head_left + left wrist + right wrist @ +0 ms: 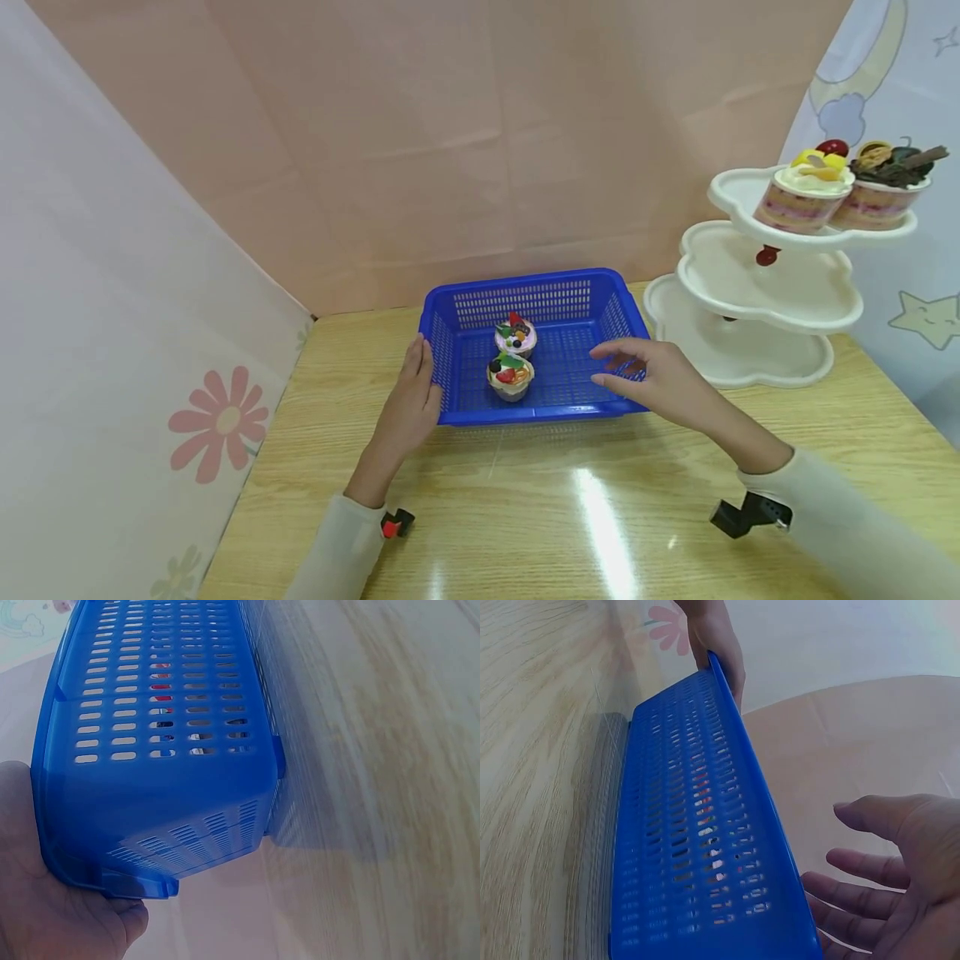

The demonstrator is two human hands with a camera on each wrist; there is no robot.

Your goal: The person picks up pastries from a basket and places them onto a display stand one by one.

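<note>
Left of the frame's centre, my left grip [408, 400] lies along the left rim of the blue basket [525, 413], fingers fairly straight; how hard it presses I can't tell. Light, even pressure there should stop the basket sliding. In the basket, around mid-frame, sit a front cupcake [511, 379] and a rear cupcake [516, 337], close together; contact between them is unclear. Right of these, my right grip [660, 379] hangs over the right rim, fingers apart and gently bent, holding nothing. If I take a cupcake, I'd come from above and pinch its sides, sparing the topping.

For room, the flowered cloth [225, 417] bounds the far left, and the pink cloth [360, 167] hangs behind the basket. The bench [480, 517] gives me space across the lower centre. The white tiered stand [787, 287] is just beyond the basket's right end, with dessert cups [802, 200] at upper right, so I'd swing wide of its edges.
</note>
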